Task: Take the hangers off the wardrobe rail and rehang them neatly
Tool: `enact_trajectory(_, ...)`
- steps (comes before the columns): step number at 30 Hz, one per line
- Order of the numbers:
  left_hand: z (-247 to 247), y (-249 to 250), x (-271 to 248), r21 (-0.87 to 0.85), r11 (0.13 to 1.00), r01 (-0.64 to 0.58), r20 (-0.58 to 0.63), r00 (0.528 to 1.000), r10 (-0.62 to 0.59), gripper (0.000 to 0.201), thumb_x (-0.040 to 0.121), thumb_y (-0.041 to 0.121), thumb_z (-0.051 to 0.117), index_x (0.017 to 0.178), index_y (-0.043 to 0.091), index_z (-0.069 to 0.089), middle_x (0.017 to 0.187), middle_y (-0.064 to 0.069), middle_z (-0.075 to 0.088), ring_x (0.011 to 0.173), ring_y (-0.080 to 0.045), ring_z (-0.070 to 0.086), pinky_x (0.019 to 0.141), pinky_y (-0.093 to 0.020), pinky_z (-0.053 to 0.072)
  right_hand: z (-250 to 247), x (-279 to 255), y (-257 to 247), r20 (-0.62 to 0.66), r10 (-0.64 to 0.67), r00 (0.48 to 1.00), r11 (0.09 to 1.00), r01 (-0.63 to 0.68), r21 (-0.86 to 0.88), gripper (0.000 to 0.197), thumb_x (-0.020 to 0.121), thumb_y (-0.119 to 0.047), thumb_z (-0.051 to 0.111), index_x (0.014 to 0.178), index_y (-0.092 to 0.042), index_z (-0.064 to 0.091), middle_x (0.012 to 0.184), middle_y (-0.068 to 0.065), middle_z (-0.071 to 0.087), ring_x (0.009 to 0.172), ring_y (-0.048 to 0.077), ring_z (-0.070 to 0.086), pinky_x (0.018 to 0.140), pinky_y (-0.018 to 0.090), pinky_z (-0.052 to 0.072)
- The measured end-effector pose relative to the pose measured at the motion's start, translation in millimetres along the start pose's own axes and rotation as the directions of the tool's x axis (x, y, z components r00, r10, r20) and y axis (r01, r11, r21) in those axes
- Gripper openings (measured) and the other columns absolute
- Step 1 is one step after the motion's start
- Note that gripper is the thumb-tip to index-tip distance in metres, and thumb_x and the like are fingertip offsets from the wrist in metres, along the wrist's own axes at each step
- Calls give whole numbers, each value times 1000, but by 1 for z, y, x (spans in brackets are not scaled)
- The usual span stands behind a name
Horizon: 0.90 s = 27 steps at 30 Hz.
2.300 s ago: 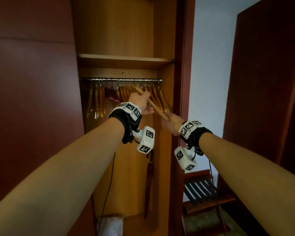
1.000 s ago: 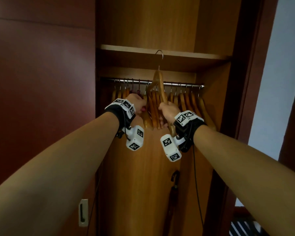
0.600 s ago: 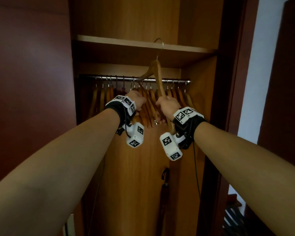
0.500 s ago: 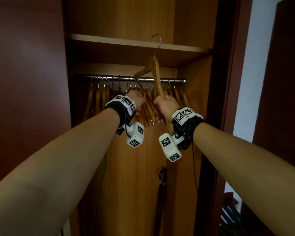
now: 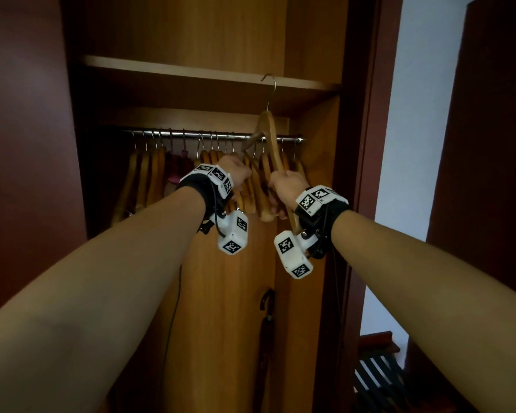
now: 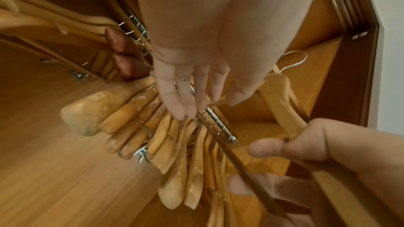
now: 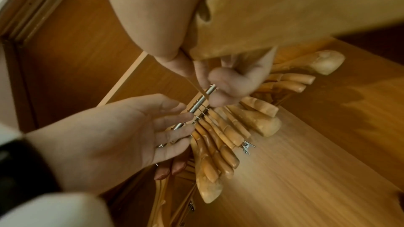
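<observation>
My right hand (image 5: 286,186) grips a wooden hanger (image 5: 270,135) by one arm and holds it upright, its wire hook above the chrome rail (image 5: 176,133) and just under the shelf. In the left wrist view the same hanger (image 6: 282,97) sits in the right hand (image 6: 317,144), free of the rail (image 6: 218,123). My left hand (image 6: 186,92) reaches with straight fingers to the hooks of the hung wooden hangers (image 6: 131,118) and holds nothing. The right wrist view shows that left hand (image 7: 122,127) with its fingertips at the rail (image 7: 203,99).
Several wooden hangers (image 5: 149,177) and two padded maroon ones (image 5: 179,162) crowd the rail. A shelf (image 5: 191,67) lies close above. A dark umbrella (image 5: 265,323) hangs below. A dark red door (image 5: 21,144) stands left, a slatted rack (image 5: 379,374) low right.
The hanger has swung from a slant in front of the wardrobe to upright, hook above the rail. My left hand has left it and gone in among the hung hangers.
</observation>
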<state>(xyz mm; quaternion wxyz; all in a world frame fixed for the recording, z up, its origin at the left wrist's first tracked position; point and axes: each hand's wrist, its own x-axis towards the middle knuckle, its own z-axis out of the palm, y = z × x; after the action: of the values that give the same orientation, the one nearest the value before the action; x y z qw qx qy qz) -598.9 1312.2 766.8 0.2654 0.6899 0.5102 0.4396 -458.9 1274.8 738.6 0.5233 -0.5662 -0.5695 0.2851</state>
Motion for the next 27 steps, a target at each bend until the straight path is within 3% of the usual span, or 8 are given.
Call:
enact_trajectory(4,11,-4,-4,31,1000,2,-26,1000,-1,18,92,17,59,109,11,61,98,-13,65,94,-30,67,83,-48,58,-8,8,8,26,68,997,997,-68,-22,28,93,-26,41,108,-8,56,67,13,58,39,22,54,42,23,43)
enact_trajectory(7,16,-13,-2,99,995,10,-31,999,-7,2,90,21,59,90,21,61,97,-13,66,93,-30,67,82,-48,58,-7,16,15,31,89,996,994,-87,-68,32,95,-26,40,115,-5,53,63,13,58,31,20,51,41,21,43)
enact_trajectory(9,17,-16,4,130,991,6,-35,999,-2,4,90,22,59,86,24,60,92,-9,66,93,-27,67,84,-46,58,-3,24,18,42,107,993,992,-104,-67,36,95,-28,39,122,-7,49,66,14,59,35,21,53,42,23,44)
enact_trajectory(12,18,-16,14,164,986,-15,-38,999,22,6,91,22,59,96,20,61,92,-5,64,96,-25,65,86,-45,57,2,39,18,89,128,988,992,-125,-33,38,95,-30,42,129,-14,42,75,16,60,44,23,55,45,25,42)
enact_trajectory(19,17,-22,56,246,967,-65,-1,998,68,30,93,20,58,123,17,59,124,-5,56,112,-24,58,96,-42,51,19,80,14,152,128,980,991,-134,31,38,96,-22,47,132,-11,41,91,15,56,57,23,53,45,28,41)
enact_trajectory(21,15,-25,70,265,962,-72,21,997,68,32,93,20,58,124,18,58,125,-6,57,113,-23,57,96,-41,51,26,96,13,139,135,981,989,-143,47,36,98,-24,47,130,-8,44,101,16,60,65,25,57,52,30,44)
enact_trajectory(24,13,-28,88,358,929,-93,86,994,67,39,92,25,58,131,21,54,132,-5,54,117,-23,55,99,-41,49,32,122,14,155,162,974,985,-170,39,35,100,-26,47,127,-4,51,111,17,65,92,32,66,66,34,48)
enact_trajectory(27,14,-32,105,460,876,-141,155,985,78,44,94,27,55,137,23,50,134,-4,52,118,-24,54,97,-36,48,38,140,15,147,208,967,975,-216,42,32,100,-26,48,124,-6,54,105,14,64,78,27,65,59,31,51)
